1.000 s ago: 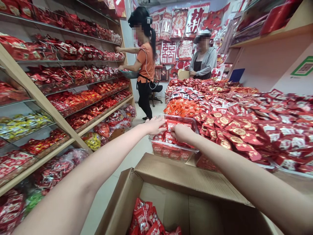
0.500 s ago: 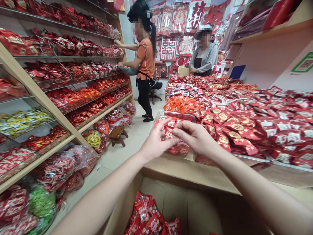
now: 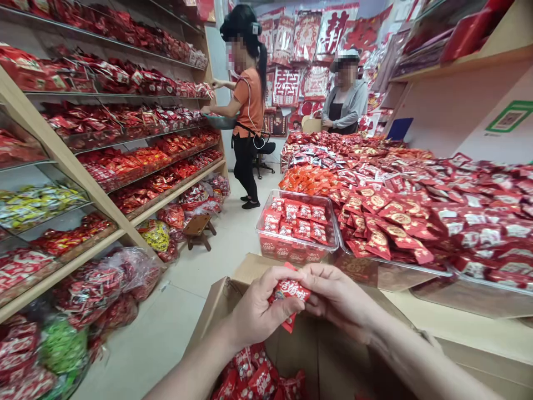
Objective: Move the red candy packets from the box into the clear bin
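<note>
Between my hands, above an opened cardboard box (image 3: 341, 339), is a small red candy packet (image 3: 289, 289) with white lettering. My left hand (image 3: 264, 305) grips it from the left, thumb across its front. My right hand (image 3: 333, 291) pinches its upper right edge, fingers closed. Beneath, inside the box, lie several similar red packets (image 3: 260, 375), partly hidden by my left forearm. Just beyond the box stands a clear plastic bin (image 3: 262, 222) with red packets (image 3: 300, 219) laid in rows.
To the right, long clear trays (image 3: 387, 266) heaped with red packets cover a table. Shelves (image 3: 137, 230) of packets line the left side, with filled plastic bags (image 3: 108, 283) and a small wooden stool (image 3: 197, 230) below. One person (image 3: 250, 105) reaches to a shelf; another (image 3: 345, 100) stands behind the table.
My hands have drawn back from the clear bin to above the cardboard box, now with a red packet between them. The rows in the bin have come into sight.
</note>
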`<state>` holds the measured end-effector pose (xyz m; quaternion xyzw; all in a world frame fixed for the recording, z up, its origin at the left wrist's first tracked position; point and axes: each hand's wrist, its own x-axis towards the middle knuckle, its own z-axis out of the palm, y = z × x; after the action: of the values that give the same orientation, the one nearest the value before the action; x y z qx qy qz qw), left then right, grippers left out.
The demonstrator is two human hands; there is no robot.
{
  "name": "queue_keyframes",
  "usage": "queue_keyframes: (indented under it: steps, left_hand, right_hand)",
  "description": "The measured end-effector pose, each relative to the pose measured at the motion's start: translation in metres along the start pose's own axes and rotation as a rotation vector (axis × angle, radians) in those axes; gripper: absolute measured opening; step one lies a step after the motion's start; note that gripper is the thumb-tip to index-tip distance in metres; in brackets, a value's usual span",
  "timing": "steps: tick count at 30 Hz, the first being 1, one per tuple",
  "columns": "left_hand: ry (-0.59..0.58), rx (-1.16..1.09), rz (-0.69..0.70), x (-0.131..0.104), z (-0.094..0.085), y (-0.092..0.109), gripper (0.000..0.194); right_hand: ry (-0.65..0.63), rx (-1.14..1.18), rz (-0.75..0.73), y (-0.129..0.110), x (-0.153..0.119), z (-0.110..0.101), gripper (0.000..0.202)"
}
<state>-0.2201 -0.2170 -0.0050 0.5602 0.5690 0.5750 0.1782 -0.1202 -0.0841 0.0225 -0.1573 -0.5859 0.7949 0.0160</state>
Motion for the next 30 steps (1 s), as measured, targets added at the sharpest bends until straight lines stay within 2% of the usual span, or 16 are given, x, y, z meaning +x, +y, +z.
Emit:
queue_keyframes:
  steps: [2,4,6,7,9,11,16,26,30]
  left_hand:
    - [0.143,-0.044,-0.122,0.002,-0.003,-0.006,0.024]
    - [0.326,-0.099,-0.241,0.005,-0.007,-0.016,0.024]
    - [0.449,-0.184,-0.309,0.008,-0.011,-0.028,0.025]
    - [0.484,-0.230,-0.325,0.008,-0.013,-0.034,0.025]
    - [0.516,-0.299,-0.348,0.008,-0.017,-0.044,0.025]
    - [0.525,-0.319,-0.371,0.008,-0.019,-0.051,0.025]
    - [0.509,-0.289,-0.401,0.007,-0.019,-0.052,0.026]
    - [0.485,-0.279,-0.430,0.009,-0.022,-0.054,0.024]
    - [0.472,-0.211,-0.432,0.009,-0.020,-0.049,0.023]
  right_hand:
    - [0.041,-0.436,-0.145,-0.021,0.016,-0.012,0.030]
    - [0.224,-0.919,-0.356,-0.043,0.043,-0.028,0.026]
    - [0.355,-1.337,-0.464,-0.057,0.075,-0.041,0.019]
    - [0.340,-1.521,-0.467,-0.059,0.092,-0.046,0.019]
    - [0.232,-1.769,-0.437,-0.056,0.121,-0.051,0.020]
    - [0.161,-1.861,-0.420,-0.049,0.142,-0.052,0.019]
    - [0.157,-1.935,-0.397,-0.044,0.167,-0.056,0.015]
    - [0.141,-1.965,-0.280,-0.060,0.176,-0.064,0.019]
    - [0.081,-1.957,-0.274,-0.060,0.176,-0.064,0.040]
